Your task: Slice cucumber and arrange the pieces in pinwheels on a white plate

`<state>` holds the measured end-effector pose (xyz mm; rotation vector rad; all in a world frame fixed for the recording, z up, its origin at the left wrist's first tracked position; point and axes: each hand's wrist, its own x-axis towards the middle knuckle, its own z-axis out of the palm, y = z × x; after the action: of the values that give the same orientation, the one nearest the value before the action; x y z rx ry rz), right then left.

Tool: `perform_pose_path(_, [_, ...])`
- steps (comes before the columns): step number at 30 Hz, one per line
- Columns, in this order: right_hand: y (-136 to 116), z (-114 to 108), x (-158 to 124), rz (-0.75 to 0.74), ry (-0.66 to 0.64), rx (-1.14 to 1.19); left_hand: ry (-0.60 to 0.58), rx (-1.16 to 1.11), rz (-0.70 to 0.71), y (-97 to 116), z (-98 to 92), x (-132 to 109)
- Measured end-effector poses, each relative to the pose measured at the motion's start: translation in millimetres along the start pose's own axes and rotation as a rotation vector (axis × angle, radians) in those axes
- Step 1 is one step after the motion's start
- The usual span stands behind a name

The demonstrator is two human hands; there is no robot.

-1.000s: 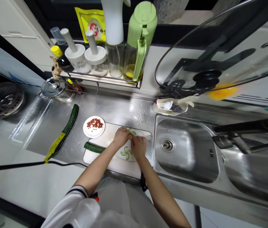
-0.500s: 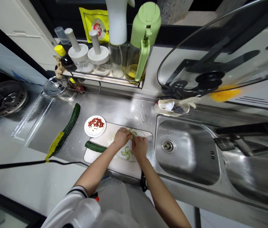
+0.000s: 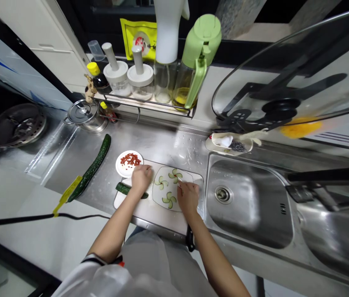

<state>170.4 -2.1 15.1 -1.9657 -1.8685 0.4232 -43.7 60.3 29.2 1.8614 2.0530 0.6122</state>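
My left hand [image 3: 141, 178] hovers at the right edge of a small white dish [image 3: 119, 172], fingers bent together; whatever they hold, if anything, is hidden. Dried red berries [image 3: 130, 159] lie in that dish. My right hand [image 3: 188, 196] is over the right side of a clear plate [image 3: 158, 199], its fingers pinched near a thin pale thing too small to name. Pinwheels of cucumber slices [image 3: 169, 200] lie on the plate, one with a red bit at its centre. A cut cucumber piece [image 3: 123, 188] rests partly under my left wrist on the white cutting board [image 3: 155, 218].
A whole cucumber [image 3: 92, 168] lies left, by a yellow tag. A lidded pot [image 3: 87, 117] and a shelf of jars [image 3: 141, 80] stand behind. To the right are the sink [image 3: 242, 198] and a hanging glass lid [image 3: 254, 82]. A black handle [image 3: 190, 238] juts at the front edge.
My left hand has moved left from the plate to the berry dish, uncovering a cucumber pinwheel. My right hand has drawn slightly away from the upper pinwheel. The view has shifted a little.
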Motion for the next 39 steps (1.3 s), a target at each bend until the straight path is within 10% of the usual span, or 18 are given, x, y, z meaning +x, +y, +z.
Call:
perform_pose_path(13, [-20, 10, -8, -0.088, -0.03, 0.037, 0.196, 0.212, -0.469, -94, -51.1, 24])
perform_pose_path(39, [-19, 7, -18, -0.052, -0.02, 0.048, 0.135, 0.209, -0.322, -88, -43.3, 28])
